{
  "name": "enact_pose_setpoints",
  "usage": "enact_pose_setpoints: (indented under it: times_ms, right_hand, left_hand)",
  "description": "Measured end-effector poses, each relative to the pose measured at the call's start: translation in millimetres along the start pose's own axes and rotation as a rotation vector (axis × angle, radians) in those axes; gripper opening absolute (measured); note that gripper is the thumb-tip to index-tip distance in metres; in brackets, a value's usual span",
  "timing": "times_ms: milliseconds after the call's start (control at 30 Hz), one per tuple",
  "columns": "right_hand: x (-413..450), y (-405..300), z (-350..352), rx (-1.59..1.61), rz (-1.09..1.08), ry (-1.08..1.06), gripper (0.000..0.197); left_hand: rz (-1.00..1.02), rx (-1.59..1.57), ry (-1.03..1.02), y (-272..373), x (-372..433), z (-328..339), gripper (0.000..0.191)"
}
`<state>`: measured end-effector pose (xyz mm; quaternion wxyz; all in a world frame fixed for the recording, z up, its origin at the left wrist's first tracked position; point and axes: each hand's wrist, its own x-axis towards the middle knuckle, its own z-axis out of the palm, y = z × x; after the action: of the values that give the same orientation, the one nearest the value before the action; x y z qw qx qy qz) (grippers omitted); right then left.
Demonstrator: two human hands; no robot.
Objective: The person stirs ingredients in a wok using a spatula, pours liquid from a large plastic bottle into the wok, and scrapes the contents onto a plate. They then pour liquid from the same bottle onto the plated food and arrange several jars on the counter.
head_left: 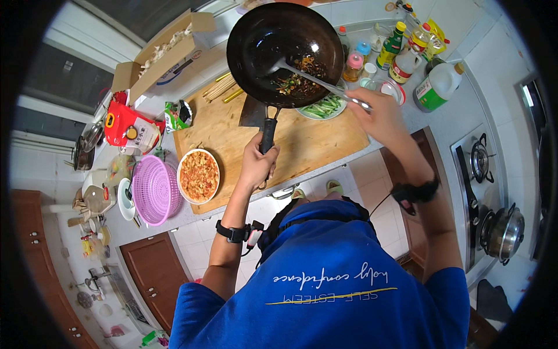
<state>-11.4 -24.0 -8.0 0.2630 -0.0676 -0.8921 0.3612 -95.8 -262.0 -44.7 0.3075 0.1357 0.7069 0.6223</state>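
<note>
My left hand (258, 162) grips the black handle of a dark wok (257, 56), which is held over the back of a wooden cutting board (314, 139). In my right hand (377, 115) is a metal spatula (311, 77), its blade inside the wok beside a small heap of browned, chopped food (305, 74). Under the wok's right rim, a plate of sliced green vegetables (322, 107) is partly hidden. A cleaver (253, 114) lies on the board, partly covered by the wok and its handle. Toward the board's left end stands a white bowl of tomato and egg (199, 176).
A purple plastic colander (156, 190) sits left of the bowl. Several sauce bottles (403, 65) and a large jug (438, 87) crowd the back right corner. At far right are a gas burner (480, 158) and a lidded steel pot (503, 235). A cardboard box of garlic (168, 52) stands back left.
</note>
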Motion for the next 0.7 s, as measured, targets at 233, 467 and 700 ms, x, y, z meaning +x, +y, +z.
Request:
enact_pose_setpoints:
  times_ms: [233, 467, 700]
  right_hand:
    - [5, 7, -39, -0.188, -0.107, -0.1, 0.018]
    - [3, 17, 1, -0.105, 0.025, 0.034, 0.018]
    - [-16, 12, -9, -0.158, -0.035, 0.06, 0.017]
  left_hand:
    - [-0.028, 0.018, 0.026, 1, -3, -4, 0.01]
    - [-0.023, 0.029, 0.038, 3, -4, -4, 0.009]
    - [-0.012, -0.002, 0.061, -7, -2, -6, 0.009]
